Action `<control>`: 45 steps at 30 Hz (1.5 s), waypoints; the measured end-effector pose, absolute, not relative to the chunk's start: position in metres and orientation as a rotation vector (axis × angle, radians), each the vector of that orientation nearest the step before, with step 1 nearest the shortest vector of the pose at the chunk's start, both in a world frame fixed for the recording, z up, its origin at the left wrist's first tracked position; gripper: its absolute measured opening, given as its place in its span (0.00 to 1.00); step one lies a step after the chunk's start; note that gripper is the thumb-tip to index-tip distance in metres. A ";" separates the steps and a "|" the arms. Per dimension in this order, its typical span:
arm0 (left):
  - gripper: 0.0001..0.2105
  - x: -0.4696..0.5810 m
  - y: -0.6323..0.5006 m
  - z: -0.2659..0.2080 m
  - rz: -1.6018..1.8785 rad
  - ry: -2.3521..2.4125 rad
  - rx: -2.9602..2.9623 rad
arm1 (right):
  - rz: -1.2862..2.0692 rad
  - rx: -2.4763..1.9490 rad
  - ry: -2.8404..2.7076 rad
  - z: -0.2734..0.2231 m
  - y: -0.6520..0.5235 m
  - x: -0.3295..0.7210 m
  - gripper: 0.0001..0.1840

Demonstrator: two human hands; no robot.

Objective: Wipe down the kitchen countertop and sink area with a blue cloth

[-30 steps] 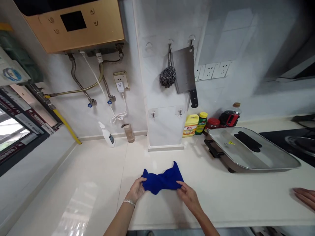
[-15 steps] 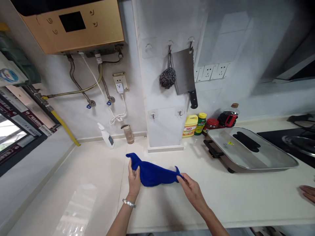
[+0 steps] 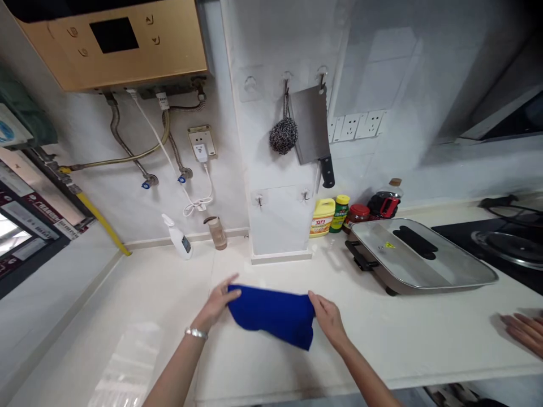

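Observation:
A blue cloth [image 3: 271, 314] is stretched between my two hands, just above the white countertop [image 3: 139, 299]. My left hand [image 3: 221, 298], with a silver bracelet at the wrist, pinches the cloth's upper left corner between thumb and fingers. At the upper right corner, my right hand [image 3: 326, 316] grips the other end. The cloth's lower edge hangs loose and slants down to the right. Behind it on the counter stand a white spray bottle [image 3: 178, 237] and a brown-tinted clear cup [image 3: 216, 233].
An electric pan [image 3: 419, 254] with a glass lid stands to the right, beside several bottles and jars [image 3: 339, 215]. Another person's hand [image 3: 524, 333] rests at the right edge. A cleaver [image 3: 311, 124] and a steel wool ball [image 3: 283, 135] hang on the wall.
The bunched cloth is now spread flatter between my hands, its lower right corner hanging down. My left hand has shifted left and turned. The other person's hand shows more.

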State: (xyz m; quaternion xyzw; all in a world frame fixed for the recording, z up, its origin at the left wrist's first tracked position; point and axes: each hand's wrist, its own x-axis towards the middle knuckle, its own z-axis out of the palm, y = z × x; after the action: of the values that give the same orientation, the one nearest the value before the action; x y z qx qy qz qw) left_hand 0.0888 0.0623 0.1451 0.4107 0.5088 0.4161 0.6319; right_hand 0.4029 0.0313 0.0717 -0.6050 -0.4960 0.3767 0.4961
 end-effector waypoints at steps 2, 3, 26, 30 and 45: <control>0.36 0.094 0.086 0.172 1.159 1.160 1.024 | 0.849 -1.366 -1.183 0.104 0.052 0.406 0.33; 0.37 0.097 0.095 0.185 1.250 1.159 1.075 | 0.823 -1.304 -1.160 0.120 0.061 0.407 0.32; 0.29 0.056 -0.063 0.058 0.576 1.587 1.202 | 1.303 -1.461 -1.234 -0.007 -0.053 0.423 0.32; 0.29 0.048 -0.002 0.078 0.762 1.772 1.327 | 0.946 -1.518 -1.215 0.010 0.021 0.408 0.36; 0.27 0.087 0.039 -0.053 0.586 1.686 2.316 | 0.610 -1.473 -2.345 0.002 0.023 0.326 0.34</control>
State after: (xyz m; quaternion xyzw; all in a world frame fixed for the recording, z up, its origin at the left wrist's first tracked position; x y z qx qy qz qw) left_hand 0.0870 0.0388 -0.0528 0.7874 0.5733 0.1991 0.1084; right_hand 0.3263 0.0230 0.0017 -0.5132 -0.8174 0.2126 0.1523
